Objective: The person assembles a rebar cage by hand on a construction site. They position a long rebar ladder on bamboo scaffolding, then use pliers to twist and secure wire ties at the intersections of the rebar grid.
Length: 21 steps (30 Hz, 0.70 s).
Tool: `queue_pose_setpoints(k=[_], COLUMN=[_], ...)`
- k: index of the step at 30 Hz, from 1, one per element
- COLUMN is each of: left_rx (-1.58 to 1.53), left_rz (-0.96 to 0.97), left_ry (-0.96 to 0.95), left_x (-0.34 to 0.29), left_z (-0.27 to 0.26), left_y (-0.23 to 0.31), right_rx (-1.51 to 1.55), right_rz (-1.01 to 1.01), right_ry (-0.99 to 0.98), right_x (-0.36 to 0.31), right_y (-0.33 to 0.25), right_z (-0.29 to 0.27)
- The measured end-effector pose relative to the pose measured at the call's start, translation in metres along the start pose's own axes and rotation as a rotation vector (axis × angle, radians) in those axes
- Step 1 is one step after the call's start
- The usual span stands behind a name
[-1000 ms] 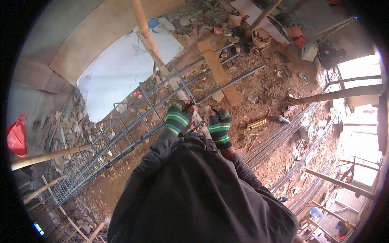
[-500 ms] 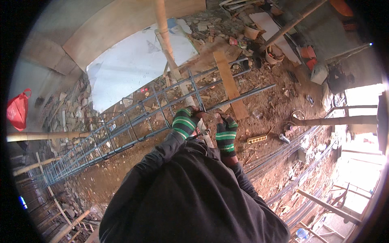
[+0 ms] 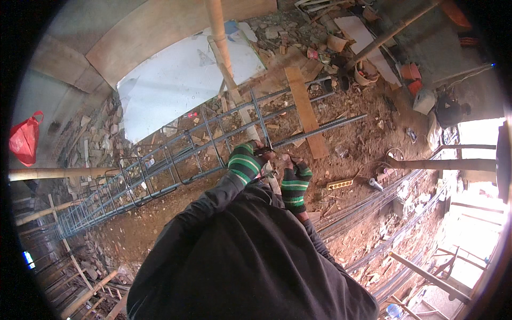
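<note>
Right hand drawn slightly nearer the body in green-black striped knit glove; fingers curled, hold unclear. Left hand, similarly gloved, bunched by long blue-grey steel rebar cage stretching left; can't tell grip. Tan wooden plank farther right.

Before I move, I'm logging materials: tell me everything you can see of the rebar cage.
The rebar cage is a long, narrow, blue-grey, metal-looking frame: lengthwise bars ringed by rectangular stirrups. It runs diagonally from lower left toward upper right. Bare bar ends project rightward, where a brown board crosses them. The left hand is near the rightmost stirrup's near corner; exact contact is too small to tell.
</note>
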<state>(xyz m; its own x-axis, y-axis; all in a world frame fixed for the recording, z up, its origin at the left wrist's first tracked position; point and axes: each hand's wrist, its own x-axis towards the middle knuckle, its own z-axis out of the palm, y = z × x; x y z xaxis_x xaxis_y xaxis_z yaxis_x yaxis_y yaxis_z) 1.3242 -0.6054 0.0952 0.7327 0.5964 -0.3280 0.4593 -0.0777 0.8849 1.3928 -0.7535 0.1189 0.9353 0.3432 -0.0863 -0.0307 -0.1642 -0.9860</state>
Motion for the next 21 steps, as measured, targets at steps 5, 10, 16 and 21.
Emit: queue_pose_setpoints(k=[5,10,16,21], left_rx=[0.115,0.083,0.017,0.121], left_rz=[0.012,-0.013,-0.032,0.033], left_ry=[0.054,0.075,0.045,0.054], left_x=[0.0,-0.005,-0.003,-0.001], left_z=[0.002,0.002,0.001,-0.003], left_y=[0.004,0.009,0.006,0.004], right_rx=[0.027,0.403,0.554,0.51], right_rz=[0.075,0.285,0.649,0.67], right_ry=[0.037,0.143,0.068,-0.138], right_x=[0.0,0.001,0.02,0.043], right_y=[0.015,0.039,0.066,0.098], right_z=[0.0,0.008,0.006,0.005])
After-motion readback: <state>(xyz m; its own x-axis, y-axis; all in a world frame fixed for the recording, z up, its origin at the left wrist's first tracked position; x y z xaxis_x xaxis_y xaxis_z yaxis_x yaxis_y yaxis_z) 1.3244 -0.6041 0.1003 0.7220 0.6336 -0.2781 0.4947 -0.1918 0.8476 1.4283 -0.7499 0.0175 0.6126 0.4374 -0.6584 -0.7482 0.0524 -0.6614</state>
